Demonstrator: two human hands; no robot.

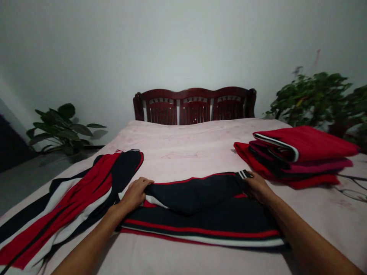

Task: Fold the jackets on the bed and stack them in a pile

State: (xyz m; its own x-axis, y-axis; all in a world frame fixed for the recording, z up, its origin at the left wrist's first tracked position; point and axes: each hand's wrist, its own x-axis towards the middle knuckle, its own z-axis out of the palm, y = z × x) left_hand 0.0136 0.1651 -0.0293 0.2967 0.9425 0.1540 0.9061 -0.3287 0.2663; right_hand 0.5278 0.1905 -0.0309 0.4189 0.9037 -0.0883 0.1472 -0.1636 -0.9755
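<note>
A dark navy track jacket (218,217) with red and white stripes lies folded on the bed in front of me. One of its sleeves (197,191) is laid across the top of it. My left hand (137,194) is closed on the jacket's left end, near the sleeve's upper part. At the far right end, my right hand (256,186) grips the sleeve by its white-striped cuff; part of the fingers is hidden. To the left, a red, white and navy garment (83,202) lies spread lengthwise, close to my left forearm.
A stack of folded red and dark clothes (304,145) sits at the right, with eyeglasses (354,191) beside it. The bed (183,141) has a pale pink sheet and a dark wooden headboard (195,107). Leafy plants stand at the left (64,130) and right (315,99).
</note>
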